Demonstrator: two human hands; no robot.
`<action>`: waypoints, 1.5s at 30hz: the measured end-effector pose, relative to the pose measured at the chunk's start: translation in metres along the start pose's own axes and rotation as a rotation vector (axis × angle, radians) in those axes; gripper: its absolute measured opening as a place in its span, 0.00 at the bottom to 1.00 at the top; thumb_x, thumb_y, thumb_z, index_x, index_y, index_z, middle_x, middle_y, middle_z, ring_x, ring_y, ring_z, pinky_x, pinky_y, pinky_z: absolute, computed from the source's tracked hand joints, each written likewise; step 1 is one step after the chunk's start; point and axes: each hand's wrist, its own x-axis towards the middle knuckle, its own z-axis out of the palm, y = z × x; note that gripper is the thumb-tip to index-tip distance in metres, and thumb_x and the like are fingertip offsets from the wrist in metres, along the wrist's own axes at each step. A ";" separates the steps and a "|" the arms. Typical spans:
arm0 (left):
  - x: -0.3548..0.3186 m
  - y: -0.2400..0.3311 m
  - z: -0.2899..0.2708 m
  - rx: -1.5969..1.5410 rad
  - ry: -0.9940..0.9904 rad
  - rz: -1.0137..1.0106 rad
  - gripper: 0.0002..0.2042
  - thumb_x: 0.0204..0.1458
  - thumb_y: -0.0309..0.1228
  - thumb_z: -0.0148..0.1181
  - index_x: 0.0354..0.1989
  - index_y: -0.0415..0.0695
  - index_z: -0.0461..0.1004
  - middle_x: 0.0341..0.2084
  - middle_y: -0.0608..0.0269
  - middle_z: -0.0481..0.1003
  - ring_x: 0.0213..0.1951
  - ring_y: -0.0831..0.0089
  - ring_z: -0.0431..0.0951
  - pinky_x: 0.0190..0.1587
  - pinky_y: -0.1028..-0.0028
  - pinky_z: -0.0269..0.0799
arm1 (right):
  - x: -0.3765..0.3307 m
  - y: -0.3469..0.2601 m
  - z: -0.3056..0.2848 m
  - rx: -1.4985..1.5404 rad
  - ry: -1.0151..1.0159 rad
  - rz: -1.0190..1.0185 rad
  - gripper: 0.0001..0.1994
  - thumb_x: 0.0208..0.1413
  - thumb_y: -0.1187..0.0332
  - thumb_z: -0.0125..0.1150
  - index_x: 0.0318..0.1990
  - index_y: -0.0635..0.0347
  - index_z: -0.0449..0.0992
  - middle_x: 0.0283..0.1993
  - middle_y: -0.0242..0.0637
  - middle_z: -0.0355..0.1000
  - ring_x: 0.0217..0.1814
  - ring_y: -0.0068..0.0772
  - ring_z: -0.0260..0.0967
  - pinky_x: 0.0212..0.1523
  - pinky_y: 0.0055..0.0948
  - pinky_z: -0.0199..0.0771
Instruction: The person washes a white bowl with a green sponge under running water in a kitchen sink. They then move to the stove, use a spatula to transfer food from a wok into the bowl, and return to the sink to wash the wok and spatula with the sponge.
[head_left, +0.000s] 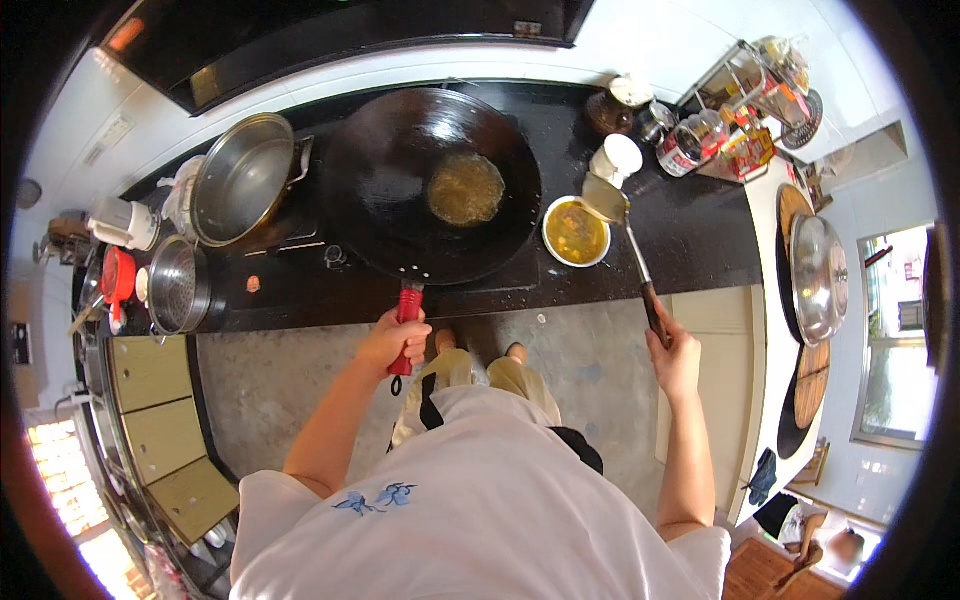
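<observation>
Clock positions taken from the wok as hub, 12 at the far side of the view.

Wok: wide, dark, sitting on the black tabletop. Small pool of brownish liquid inside, off centre toward 3 o'clock. Red handle projects at 6 o'clock, with a dark hanging loop at its near end.

Hands: 2 in view, each occupied. Left hand at 6 o'clock, fingers wrapped around the red handle. Right hand at 4 o'clock, grasping the dark grip of a long metal ladle. Ladle shaft slants up toward the far side; its head lies at the 1 o'clock edge of the white bowl. Contact between ladle head and rim: cannot tell.

White bowl: at 4 o'clock, just beside the wok, holding a yellow-brown soup with bits in it. White cup at 3 o'clock, near the bowl. Dark jar at 2 o'clock, beyond the cup.

Opposite side: large metal pot at 9 o'clock, tilted-looking through the fisheye. Steamer pot at 8 o'clock, with a perforated surface inside. Thin stick also at 8 o'clock, between steamer pot and wok.

Domed lid: between 3 and 4 o'clock, well apart from the wok, on the side counter.
</observation>
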 end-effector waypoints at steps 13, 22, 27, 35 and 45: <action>-0.083 -0.060 0.022 -0.117 -0.028 0.052 0.10 0.49 0.22 0.56 0.30 0.49 0.60 0.14 0.73 0.59 0.13 0.82 0.59 0.16 0.77 0.55 | -0.006 -0.112 -0.041 0.935 -0.720 0.478 0.26 0.53 0.75 0.50 0.62 0.65 0.59 0.29 0.41 0.71 0.20 0.27 0.66 0.20 0.25 0.66; -0.184 -0.159 0.026 -0.342 0.125 0.162 0.11 0.47 0.22 0.57 0.27 0.48 0.59 0.12 0.73 0.57 0.12 0.82 0.58 0.15 0.78 0.55 | -0.001 -0.206 -0.019 0.715 -1.332 0.280 0.25 0.53 0.70 0.50 0.60 0.64 0.63 0.30 0.43 0.72 0.23 0.33 0.71 0.25 0.29 0.74; -0.245 -0.214 -0.004 -0.447 0.216 0.310 0.10 0.47 0.23 0.56 0.26 0.48 0.59 0.12 0.73 0.57 0.11 0.82 0.58 0.14 0.77 0.54 | -0.049 -0.267 0.037 0.589 -1.497 0.123 0.22 0.53 0.68 0.50 0.57 0.63 0.67 0.28 0.39 0.72 0.23 0.29 0.70 0.24 0.26 0.73; -0.371 -0.274 -0.108 -0.646 0.406 0.472 0.12 0.47 0.21 0.56 0.26 0.48 0.57 0.12 0.72 0.57 0.12 0.80 0.59 0.16 0.76 0.55 | -0.169 -0.383 0.191 0.580 -1.741 -0.057 0.18 0.52 0.72 0.48 0.51 0.68 0.68 0.28 0.41 0.68 0.21 0.25 0.63 0.20 0.21 0.63; -0.511 -0.293 -0.297 -0.847 0.612 0.704 0.12 0.47 0.21 0.57 0.26 0.49 0.58 0.12 0.75 0.56 0.12 0.83 0.56 0.16 0.78 0.52 | -0.320 -0.594 0.359 0.419 -2.002 -0.153 0.17 0.51 0.71 0.52 0.49 0.68 0.71 0.26 0.39 0.69 0.20 0.22 0.63 0.21 0.19 0.62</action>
